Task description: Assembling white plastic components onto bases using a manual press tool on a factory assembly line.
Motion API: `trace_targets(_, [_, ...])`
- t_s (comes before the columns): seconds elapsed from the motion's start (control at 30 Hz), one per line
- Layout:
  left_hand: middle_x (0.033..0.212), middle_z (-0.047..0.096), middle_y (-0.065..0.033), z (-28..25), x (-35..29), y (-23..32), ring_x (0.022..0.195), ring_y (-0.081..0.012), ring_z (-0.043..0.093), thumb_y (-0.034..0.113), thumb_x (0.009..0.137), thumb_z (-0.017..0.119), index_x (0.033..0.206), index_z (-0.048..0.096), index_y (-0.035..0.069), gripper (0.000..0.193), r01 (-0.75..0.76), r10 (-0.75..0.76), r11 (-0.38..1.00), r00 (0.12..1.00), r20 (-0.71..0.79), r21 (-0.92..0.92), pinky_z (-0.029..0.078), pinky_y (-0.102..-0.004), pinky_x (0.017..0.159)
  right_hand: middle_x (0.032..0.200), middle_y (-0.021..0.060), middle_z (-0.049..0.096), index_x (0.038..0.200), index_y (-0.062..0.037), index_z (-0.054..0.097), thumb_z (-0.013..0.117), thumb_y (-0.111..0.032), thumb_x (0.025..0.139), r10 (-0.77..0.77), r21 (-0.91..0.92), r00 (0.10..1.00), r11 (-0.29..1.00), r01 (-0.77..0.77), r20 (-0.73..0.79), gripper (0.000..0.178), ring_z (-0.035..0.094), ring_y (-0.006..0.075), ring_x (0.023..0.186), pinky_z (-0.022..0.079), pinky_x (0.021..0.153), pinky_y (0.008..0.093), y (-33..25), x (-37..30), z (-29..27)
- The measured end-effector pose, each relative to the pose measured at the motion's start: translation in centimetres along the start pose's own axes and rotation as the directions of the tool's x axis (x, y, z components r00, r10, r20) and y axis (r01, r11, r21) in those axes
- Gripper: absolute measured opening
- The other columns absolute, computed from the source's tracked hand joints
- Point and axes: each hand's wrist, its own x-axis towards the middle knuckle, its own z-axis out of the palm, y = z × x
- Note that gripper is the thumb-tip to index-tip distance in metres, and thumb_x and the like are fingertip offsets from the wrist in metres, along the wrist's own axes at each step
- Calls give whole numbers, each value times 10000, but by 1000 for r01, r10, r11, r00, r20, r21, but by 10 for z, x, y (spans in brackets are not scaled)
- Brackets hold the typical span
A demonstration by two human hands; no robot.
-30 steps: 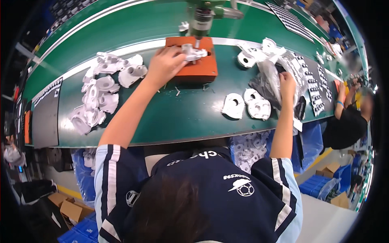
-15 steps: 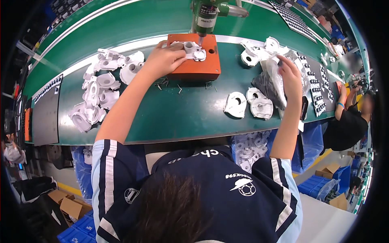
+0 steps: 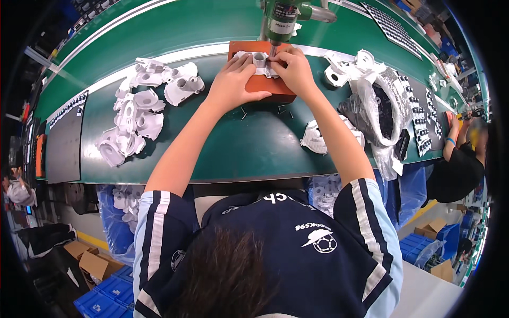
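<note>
A white plastic part [image 3: 259, 59] with a round raised tube lies on the orange block [image 3: 275, 91], under a green bench press [image 3: 281, 21]. My left hand [image 3: 233, 82] holds the part from its left side, thumb stretched along the block's front. On the other side, my right hand [image 3: 293, 69] has its fingertips pinched together at the part, right beside the press's metal tip [image 3: 273, 51]. Whatever is in that pinch is too small or hidden to make out. Several small metal pins [image 3: 281, 110] are scattered on the green table in front of the block.
A heap of white plastic parts [image 3: 132, 114] spreads over the table at left. More white parts [image 3: 316, 137] lie at right, beside an open clear bag [image 3: 383, 106] with dark contents. Trays of small black-and-white pieces [image 3: 416, 114] stand farther right. A co-worker [image 3: 458, 169] sits at far right.
My right hand has come from the clear bag on the right to the part under the press. The bag now stands open. My left hand remains on the part.
</note>
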Motion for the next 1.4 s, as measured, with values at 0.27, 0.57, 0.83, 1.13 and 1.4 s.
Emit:
trace_targets(0.27, [1213,534,-180,1,0,-1,1209,-326,448,487,659,727,1073,545,11,657,31,-32,999,999,-44,-42,371,-418,1006,965,69,600,910,-49,663,625,-174,780,-229,-217,972,947,235,53,184,527,269,927,426,821,368,-15,-14,-9])
trace_targets(0.57, [1276,490,-192,2,-2,0,1237,-342,415,491,654,736,1150,528,42,700,87,-88,994,996,-23,-62,347,-417,1031,888,90,578,971,-44,575,632,-68,765,-15,-45,996,999,19,88,216,548,273,907,435,786,360,-37,-61,-64])
trace_targets(0.83, [1267,498,-200,2,-1,1,1236,-341,416,497,648,738,1149,530,13,726,113,-115,991,993,-23,-76,338,-419,1038,796,92,582,802,-47,578,683,-229,734,130,-517,870,841,157,475,221,567,269,826,448,726,377,-31,-102,-48])
trace_targets(1.13, [1241,517,-201,-1,-1,3,1228,-341,425,480,649,743,1119,539,9,696,115,-117,989,993,-11,-97,348,-419,1028,725,104,607,744,-38,568,547,-119,737,27,-573,857,754,320,514,84,608,278,703,473,647,367,-15,-99,-25])
trace_targets(1.4, [1206,549,-173,-2,1,4,1244,-334,408,491,648,740,1159,526,25,724,121,-122,989,993,-7,-89,346,-418,1030,698,143,619,710,-37,563,513,-132,758,26,-590,872,746,309,490,118,618,318,664,492,624,419,-8,-100,-18])
